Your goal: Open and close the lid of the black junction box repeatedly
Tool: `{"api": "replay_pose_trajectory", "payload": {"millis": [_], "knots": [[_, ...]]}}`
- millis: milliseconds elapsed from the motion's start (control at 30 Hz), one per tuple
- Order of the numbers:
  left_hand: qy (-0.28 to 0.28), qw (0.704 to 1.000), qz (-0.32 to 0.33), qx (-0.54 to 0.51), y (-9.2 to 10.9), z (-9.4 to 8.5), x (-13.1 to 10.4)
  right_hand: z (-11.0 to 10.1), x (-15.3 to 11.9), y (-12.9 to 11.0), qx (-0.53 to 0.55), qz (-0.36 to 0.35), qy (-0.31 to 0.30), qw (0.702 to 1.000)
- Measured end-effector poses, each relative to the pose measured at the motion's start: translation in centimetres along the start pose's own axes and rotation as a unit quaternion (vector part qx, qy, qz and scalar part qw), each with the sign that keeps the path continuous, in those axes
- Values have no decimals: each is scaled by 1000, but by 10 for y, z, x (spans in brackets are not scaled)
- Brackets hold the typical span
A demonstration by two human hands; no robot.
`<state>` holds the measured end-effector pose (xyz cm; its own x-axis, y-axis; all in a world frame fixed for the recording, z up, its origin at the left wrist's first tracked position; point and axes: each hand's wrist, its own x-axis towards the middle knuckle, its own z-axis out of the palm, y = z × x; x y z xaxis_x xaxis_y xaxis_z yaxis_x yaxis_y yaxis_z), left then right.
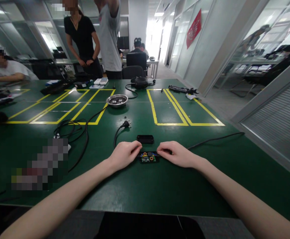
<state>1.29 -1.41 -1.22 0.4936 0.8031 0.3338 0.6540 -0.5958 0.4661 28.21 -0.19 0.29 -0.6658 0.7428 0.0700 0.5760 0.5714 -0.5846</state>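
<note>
Two hands met over a small opened adapter (149, 157) lying flat on the green bench (145, 192); the fingers (136, 146) of the left hand (124, 154) were curled together and pressed on the adapter's left end, while the fingers (163, 152) of the right hand (177, 154) lay pinched on its right end, so both hands clamped it from the sides. The adapter showed a bare circuit board with coloured coils and round parts inside a black shell. It looked light and rigid, but the exposed parts seemed fragile, so the safest hold appeared to be on the plastic edges at the short ends, not on the board. Just behind the adapter lay a black cover (145, 139), apart from it and flat. Behind and left of the adapter a power plug (125, 124) ended a black cord, and another cable (214, 138) ran off to the adapter's right. Well behind it stood a metal bowl (116, 100) among yellow tape lines (155, 113). Other people stood or sat far behind the adapter, at the bench's far side.
</note>
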Motion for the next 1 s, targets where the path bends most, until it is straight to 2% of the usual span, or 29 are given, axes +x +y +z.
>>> {"api": "replay_pose_trajectory", "payload": {"millis": [200,700,1000], "knots": [[15,998,-14,-52,6,1,-1,4,0,-4,-8,-19,16,1000],[-80,994,-11,71,4,0,-1,6,-3,2,-63,-30,8,998],[-84,990,20,114,3,0,0,6,-3,-7,-105,-6,24,994]]}}
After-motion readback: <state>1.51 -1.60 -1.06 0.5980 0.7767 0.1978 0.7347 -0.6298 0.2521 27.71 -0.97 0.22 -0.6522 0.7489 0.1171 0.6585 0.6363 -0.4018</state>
